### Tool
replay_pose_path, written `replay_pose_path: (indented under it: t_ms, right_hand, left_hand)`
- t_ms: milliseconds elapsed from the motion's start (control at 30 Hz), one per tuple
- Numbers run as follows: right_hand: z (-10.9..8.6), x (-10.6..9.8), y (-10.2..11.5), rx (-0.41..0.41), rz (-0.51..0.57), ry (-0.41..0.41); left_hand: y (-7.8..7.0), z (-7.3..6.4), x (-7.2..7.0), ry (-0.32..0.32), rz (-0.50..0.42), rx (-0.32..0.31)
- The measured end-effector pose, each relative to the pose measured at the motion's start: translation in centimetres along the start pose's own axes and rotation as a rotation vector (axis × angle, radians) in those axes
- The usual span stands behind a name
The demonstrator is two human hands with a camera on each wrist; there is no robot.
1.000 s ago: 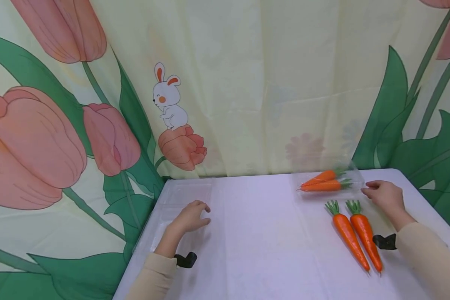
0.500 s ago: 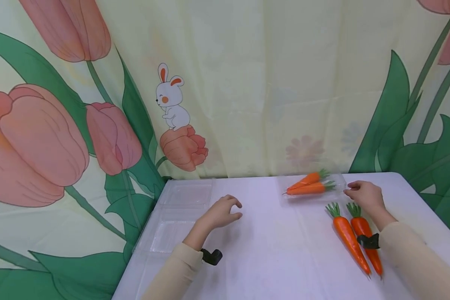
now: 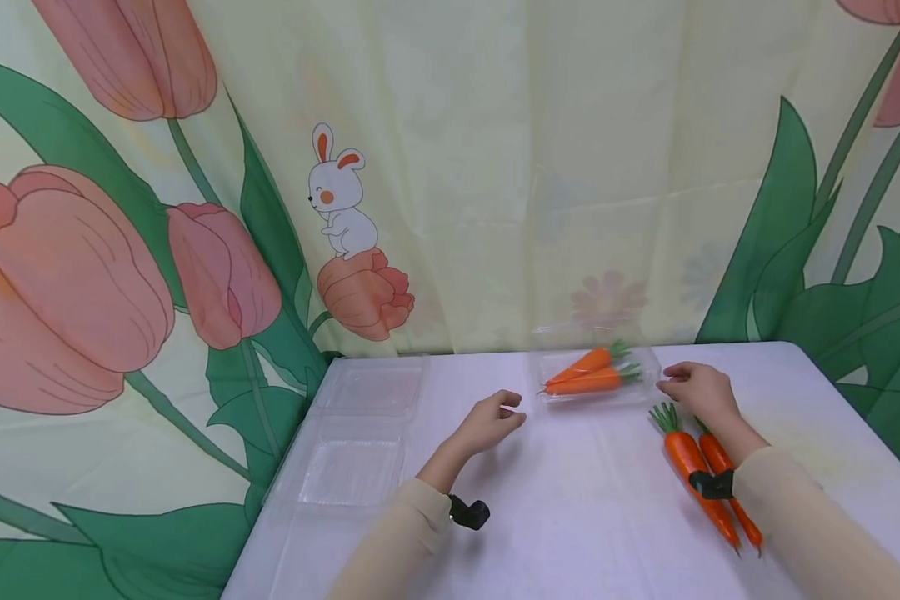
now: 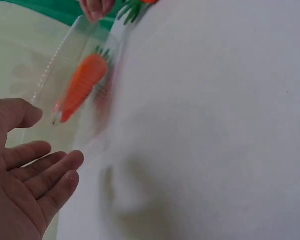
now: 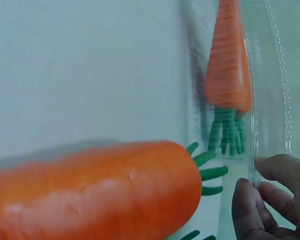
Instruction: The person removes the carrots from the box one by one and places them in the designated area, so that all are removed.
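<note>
A clear plastic box (image 3: 645, 385) with two orange carrots (image 3: 588, 382) inside is at the table's back right. My right hand (image 3: 701, 390) pinches the box's right end between thumb and fingers; the right wrist view shows the grip at the clear rim (image 5: 255, 125). Close to the box's left end is my left hand (image 3: 489, 423), its fingers loosely bent and thumb apart, holding nothing. In the left wrist view, its fingers (image 4: 55, 175) lie beside the box. Two loose carrots (image 3: 686, 458) with green tops lie below my right hand, partly hidden by the right wrist camera and sleeve.
Two clear plastic trays or boxes (image 3: 352, 473) lie along the left side of the white table (image 3: 555, 517). Behind the table hangs a curtain (image 3: 457, 167) printed with tulips and a white rabbit.
My right hand has slid the box with its carrots left along the back of the table. My left hand has moved right, toward the box. The loose carrots stay put.
</note>
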State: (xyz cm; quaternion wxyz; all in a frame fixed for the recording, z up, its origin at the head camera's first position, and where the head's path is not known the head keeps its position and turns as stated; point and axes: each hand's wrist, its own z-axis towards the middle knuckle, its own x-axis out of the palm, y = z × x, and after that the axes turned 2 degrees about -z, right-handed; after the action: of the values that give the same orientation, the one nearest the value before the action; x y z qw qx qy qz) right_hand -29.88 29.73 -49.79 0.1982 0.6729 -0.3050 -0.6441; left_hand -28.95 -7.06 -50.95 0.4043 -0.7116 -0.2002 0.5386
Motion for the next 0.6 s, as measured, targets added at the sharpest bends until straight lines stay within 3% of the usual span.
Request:
replay_pose_path:
  t_ms: [167,400,500,600]
  right_hand:
    - [-0.3,0.8,1.0,-0.043,-0.012,0.014]
    - [-0.9,2.5,2.5,-0.015,0.034,0.044]
    - [-1.2,3.6,2.8,-0.011,0.136,0.056]
    - [-1.3,4.8,2.8,0.021,0.345,0.103]
  left_hand:
    - [0.3,0.7,1.2,-0.112,-0.125,-0.034]
    - [1.4,1.2,1.1,-0.266,-0.357,-0.065]
    - [1.9,1.3,0.8,-0.291,-0.473,-0.094]
    - [2.4,1.2,0.6,-0.318,-0.568,-0.116]
